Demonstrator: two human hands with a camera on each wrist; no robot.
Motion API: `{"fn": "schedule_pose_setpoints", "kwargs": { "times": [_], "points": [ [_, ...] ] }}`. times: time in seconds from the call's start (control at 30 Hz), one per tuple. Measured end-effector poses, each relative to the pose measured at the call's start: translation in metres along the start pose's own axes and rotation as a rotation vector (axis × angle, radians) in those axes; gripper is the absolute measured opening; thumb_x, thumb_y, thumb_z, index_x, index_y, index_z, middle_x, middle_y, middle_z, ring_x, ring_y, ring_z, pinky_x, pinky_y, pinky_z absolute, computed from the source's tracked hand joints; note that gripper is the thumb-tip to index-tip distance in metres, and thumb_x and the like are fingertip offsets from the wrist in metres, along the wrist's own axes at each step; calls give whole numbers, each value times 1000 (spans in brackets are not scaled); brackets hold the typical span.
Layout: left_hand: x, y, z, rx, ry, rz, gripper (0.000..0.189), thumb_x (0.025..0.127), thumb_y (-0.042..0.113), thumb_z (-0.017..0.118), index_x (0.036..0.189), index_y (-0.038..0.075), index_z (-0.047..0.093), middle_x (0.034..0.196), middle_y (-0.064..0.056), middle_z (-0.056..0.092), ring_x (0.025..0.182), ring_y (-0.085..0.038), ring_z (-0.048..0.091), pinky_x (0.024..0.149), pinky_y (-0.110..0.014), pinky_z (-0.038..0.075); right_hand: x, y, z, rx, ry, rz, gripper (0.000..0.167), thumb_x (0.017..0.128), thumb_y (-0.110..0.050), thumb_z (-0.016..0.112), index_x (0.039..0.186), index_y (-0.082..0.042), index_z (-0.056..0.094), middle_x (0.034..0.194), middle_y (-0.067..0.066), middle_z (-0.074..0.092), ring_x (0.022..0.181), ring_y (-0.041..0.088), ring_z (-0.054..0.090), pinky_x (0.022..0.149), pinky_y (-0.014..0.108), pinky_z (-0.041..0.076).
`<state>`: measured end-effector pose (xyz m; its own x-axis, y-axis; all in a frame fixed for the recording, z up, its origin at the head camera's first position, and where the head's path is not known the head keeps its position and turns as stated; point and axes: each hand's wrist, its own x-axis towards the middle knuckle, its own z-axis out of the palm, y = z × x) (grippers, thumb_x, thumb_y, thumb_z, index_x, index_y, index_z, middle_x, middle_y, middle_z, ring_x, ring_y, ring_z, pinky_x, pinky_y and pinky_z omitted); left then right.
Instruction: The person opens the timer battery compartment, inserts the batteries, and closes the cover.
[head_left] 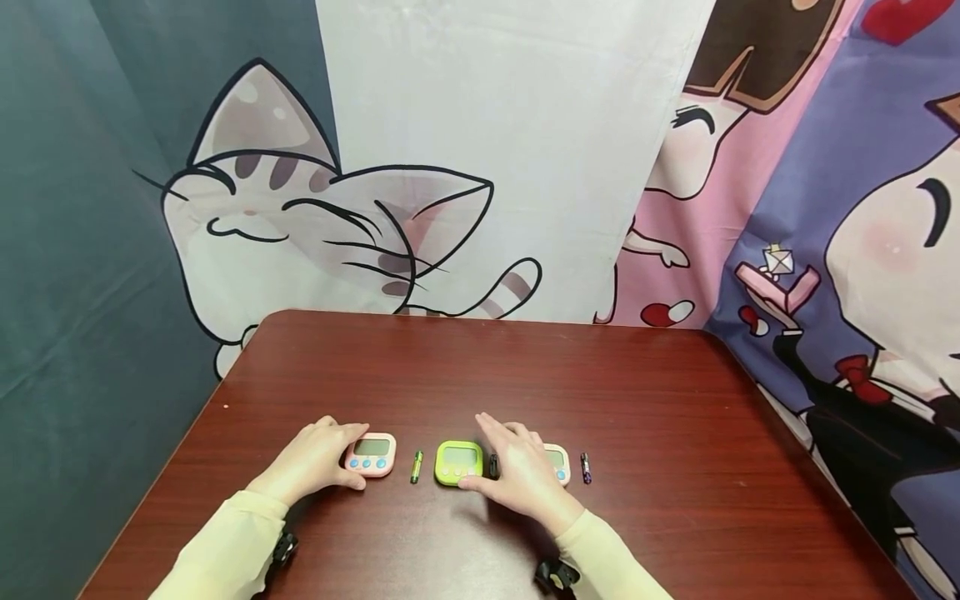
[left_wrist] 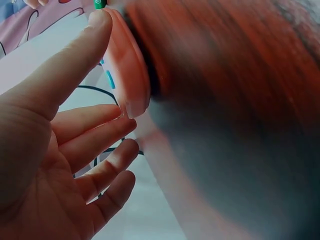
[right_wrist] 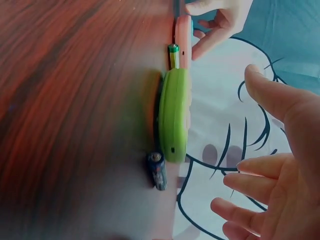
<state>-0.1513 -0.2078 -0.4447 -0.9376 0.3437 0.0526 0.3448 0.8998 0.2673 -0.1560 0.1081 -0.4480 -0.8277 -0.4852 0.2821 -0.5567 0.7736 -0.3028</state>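
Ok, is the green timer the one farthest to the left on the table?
No, the pink timer beside the left hand lies farther left than the green timer.

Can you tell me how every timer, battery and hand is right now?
Pink timer: screen up.
Green battery: lying on its side.
Green timer: screen up.
Middle battery: lying on its side.
White timer: screen up, partly hidden by the right hand.
Right battery: lying on its side.
Left hand: open, at the pink timer.
Right hand: open, above the table.
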Motion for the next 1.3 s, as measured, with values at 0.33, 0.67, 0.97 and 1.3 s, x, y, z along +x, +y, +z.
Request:
{"fn": "schedule_pose_setpoints", "kwargs": {
  "times": [0.33,0.67,0.97,1.3],
  "points": [
    [3,3,1,15,-25,22,78,60,39,87,123,2,61,118,-9,64,90,-22,52,83,-43,43,8,-10,4,-9,13,-50,86,71,-58,73,137,-10,49,136,3,54,112,25,53,86,41,39],
    [3,1,3,10,3,12,81,59,39,88,125,2,60,109,-6,67,86,-20,50,78,-40,43,16,-19,12,8,-23,-55,85,73,-58,72,140,-13,46,134,1,56,113,22,52,88,40,39],
    [-1,1,7,-1,-14,-17,80,58,36,89,125,3,60,99,-3,66,83,-18,47,77,-41,42,16,-23,21,5,-54,-78,78,75,-48,75,138,-9,48,134,0,56,111,22,54,89,39,39],
    [3,2,6,16,-23,-30,82,59,34,88,128,1,57,100,-3,67,86,-20,50,79,-42,43,24,-31,23,-46,-50,-81,78,75,-51,74,136,-9,51,130,1,59,105,21,55,83,36,39]
  ]
}}
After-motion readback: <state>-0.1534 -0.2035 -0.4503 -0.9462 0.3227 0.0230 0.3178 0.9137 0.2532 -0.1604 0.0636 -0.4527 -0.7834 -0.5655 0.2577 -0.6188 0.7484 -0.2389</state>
